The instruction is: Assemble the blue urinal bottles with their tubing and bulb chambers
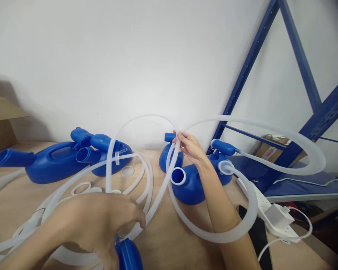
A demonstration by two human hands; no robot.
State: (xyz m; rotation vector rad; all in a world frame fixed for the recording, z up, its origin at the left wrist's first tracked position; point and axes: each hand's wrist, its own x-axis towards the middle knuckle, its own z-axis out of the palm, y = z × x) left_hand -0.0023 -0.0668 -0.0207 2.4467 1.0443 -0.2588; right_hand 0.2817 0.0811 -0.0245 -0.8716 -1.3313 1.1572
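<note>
My left hand is low in the view, fingers curled round the top of a blue plastic end piece where a translucent white hose meets it. The lower part of that piece is cut off by the frame. Higher up, my right hand pinches the same hose between thumb and fingers. Just behind the right hand stands a blue plastic urinal bottle. Another blue urinal bottle with a white-ringed mouth is under my right forearm, its own hose looping to the right.
More blue bottles lie at left among coiled hoses, a white ring and a clear cap. A power strip and dark phone-like slab are at right. A blue metal rack rises beyond; a cardboard box sits far left.
</note>
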